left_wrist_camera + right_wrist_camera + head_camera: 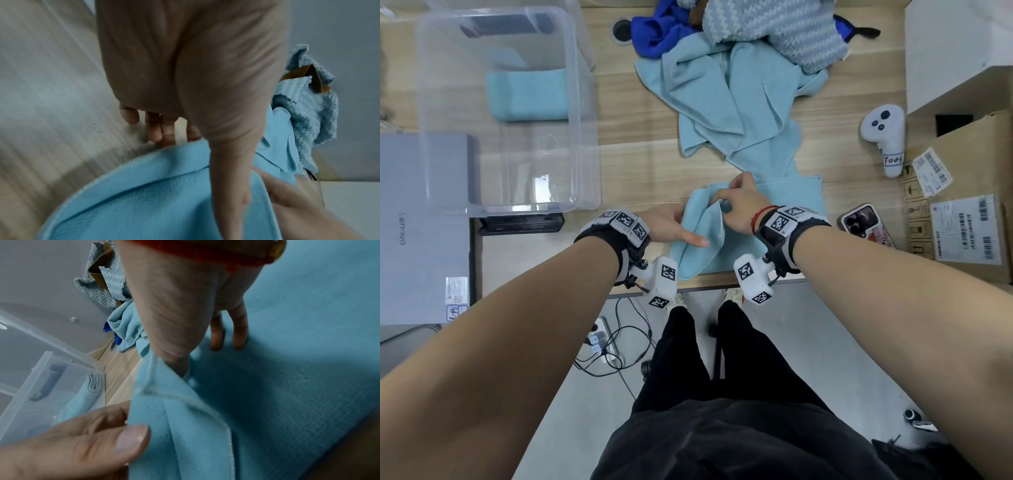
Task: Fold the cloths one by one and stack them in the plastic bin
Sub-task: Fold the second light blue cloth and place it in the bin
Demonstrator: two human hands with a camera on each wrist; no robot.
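A light blue cloth (784,198) (144,203) (287,386) lies at the table's front edge, its left part lifted into a fold. My left hand (688,229) (205,162) holds that left part, thumb flat on top and fingers behind the cloth edge. My right hand (726,198) (197,356) pinches the raised edge of the fold, and two of its fingers rest on the flat cloth. The clear plastic bin (582,137) (41,378) stands at the left with one folded light blue cloth (527,94) (82,399) inside.
A pile of cloths lies behind: light blue (729,102), dark blue (657,34), grey-blue knit (774,31). A grey laptop (424,222) sits left. A phone (866,226), a white controller (887,137) and a cardboard box (969,205) sit right.
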